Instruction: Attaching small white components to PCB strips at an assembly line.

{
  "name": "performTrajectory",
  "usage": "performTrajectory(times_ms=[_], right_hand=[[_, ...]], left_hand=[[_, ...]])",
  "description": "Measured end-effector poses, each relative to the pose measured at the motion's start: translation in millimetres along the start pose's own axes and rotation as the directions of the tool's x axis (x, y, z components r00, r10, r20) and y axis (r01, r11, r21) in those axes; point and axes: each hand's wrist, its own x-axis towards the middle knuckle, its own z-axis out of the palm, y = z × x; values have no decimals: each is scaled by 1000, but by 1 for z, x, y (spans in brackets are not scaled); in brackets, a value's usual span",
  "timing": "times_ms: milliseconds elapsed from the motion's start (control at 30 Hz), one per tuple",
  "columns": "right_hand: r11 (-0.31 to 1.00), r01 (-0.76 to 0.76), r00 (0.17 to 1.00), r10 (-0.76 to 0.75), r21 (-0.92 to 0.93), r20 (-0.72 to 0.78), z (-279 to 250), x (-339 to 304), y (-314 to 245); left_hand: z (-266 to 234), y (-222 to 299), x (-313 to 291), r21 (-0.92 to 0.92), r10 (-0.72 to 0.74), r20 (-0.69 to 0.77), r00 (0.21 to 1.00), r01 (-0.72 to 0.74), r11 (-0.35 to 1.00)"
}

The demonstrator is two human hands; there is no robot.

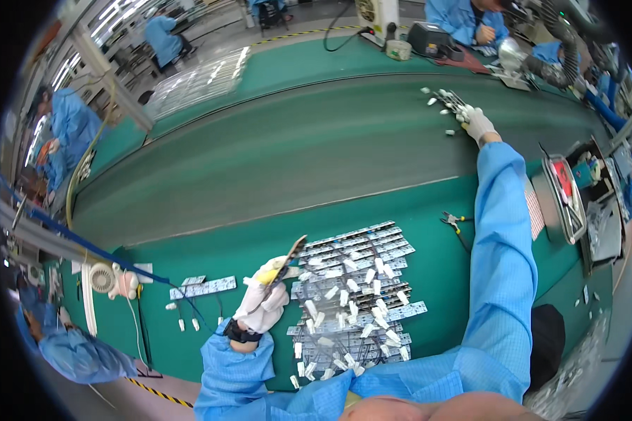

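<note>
1. Green worktop (435, 281) runs alongside a grey conveyor belt (295, 154); other workers in blue sit around the room.
2. Belt's mostly open; worktop's far edge meets it.
3. Left hand (263, 305) grips a circuit strip (288, 261) above the near pile of strips (354, 295). Right hand (479, 123), stretched far right, clutches wired strips (448, 102) on the belt.

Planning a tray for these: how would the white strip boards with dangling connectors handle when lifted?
Probably stiff: the strip board in the left hand stays straight. The stacked white strip boards likely snag, since their wires and white connectors tangle.
</note>
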Motion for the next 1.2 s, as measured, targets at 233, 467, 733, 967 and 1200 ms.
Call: performTrajectory(times_ms=[233, 467, 733, 967, 1200], right_hand=[[920, 267, 959, -283, 287, 15, 3, -20, -26], [538, 570, 697, -717, 621, -18, -105, -157, -178], [371, 892, 400, -914, 259, -70, -52, -241, -246], [493, 579, 602, -796, 649, 67, -96, -241, -224], [547, 576, 751, -648, 608, -129, -76, -317, -160]], left_hand=[[-2, -6, 7, 100, 58, -39, 998, -54, 993], [16, 8, -14, -113, 242, 17, 970, -239, 964], [21, 14, -21, -335, 290, 160, 944, -224, 915], [28, 8, -30, -202, 255, 161, 953, -221, 954], [34, 11, -33, 83, 335, 55, 941, -338, 937]])
